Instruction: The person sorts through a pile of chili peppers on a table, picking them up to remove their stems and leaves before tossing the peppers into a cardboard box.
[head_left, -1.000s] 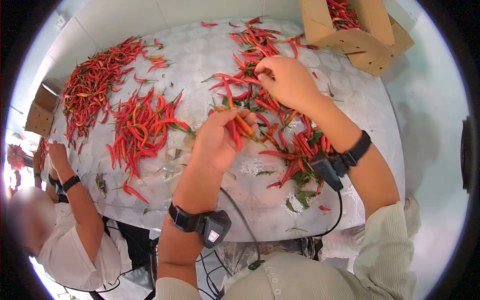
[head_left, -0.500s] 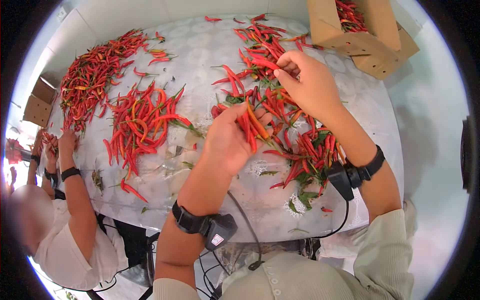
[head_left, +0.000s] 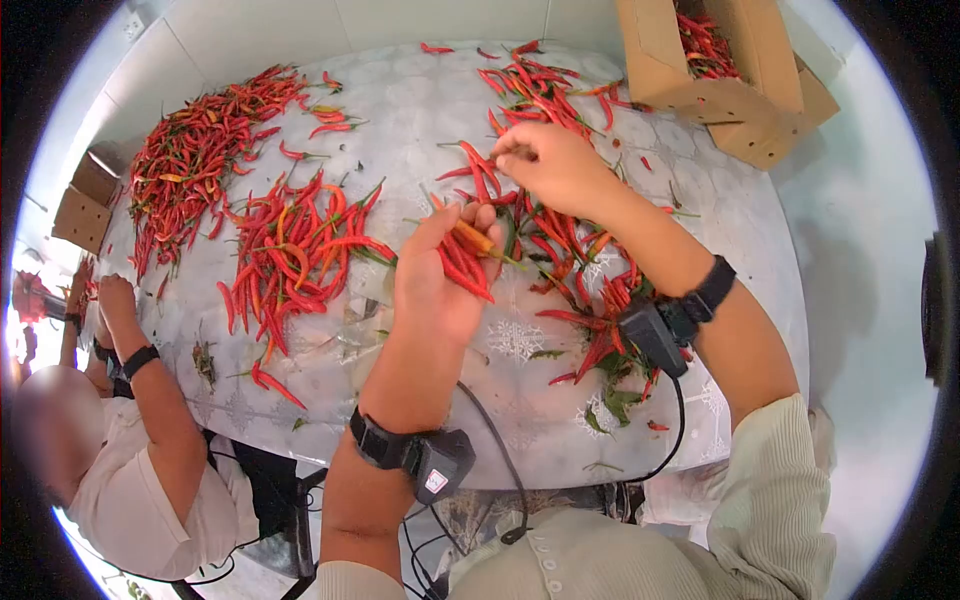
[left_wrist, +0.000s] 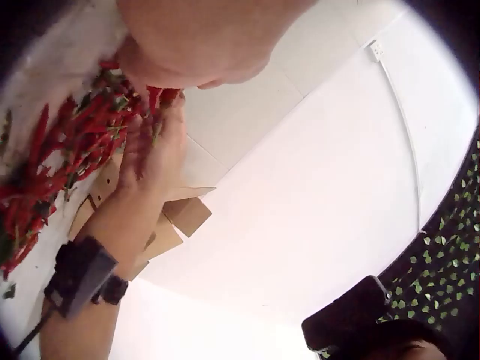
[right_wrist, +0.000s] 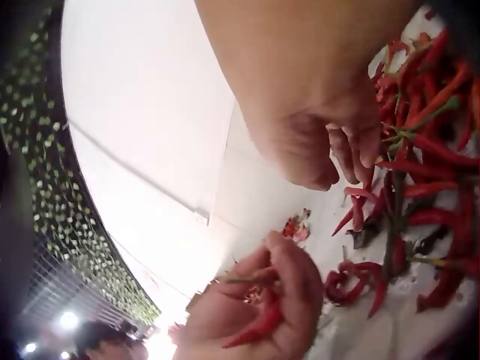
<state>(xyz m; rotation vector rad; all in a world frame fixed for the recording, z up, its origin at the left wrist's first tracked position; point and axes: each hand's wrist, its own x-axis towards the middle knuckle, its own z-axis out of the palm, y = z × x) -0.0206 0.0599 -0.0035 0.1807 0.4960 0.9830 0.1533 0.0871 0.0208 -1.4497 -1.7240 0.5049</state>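
left hand [head_left: 432, 285]: fingers curled round a bunch of red chillies [head_left: 462, 262], held just above the tabletop [head_left: 400, 110] | right hand [head_left: 555, 165]: fingertips pinch one chilli [head_left: 484, 170] at the loose chilli pile [head_left: 575, 260] | cardboard box [head_left: 650, 60] beyond my right hand

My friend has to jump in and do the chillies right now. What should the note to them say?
Left hand: grips a bunch of chillies.
Right hand: pinches a single chilli at the near pile.
Elsewhere on the table: a middle pile, a far pile, and more in the cardboard box.
Done: one handful gathered.
Left, probably: the rest of the near pile and the box.
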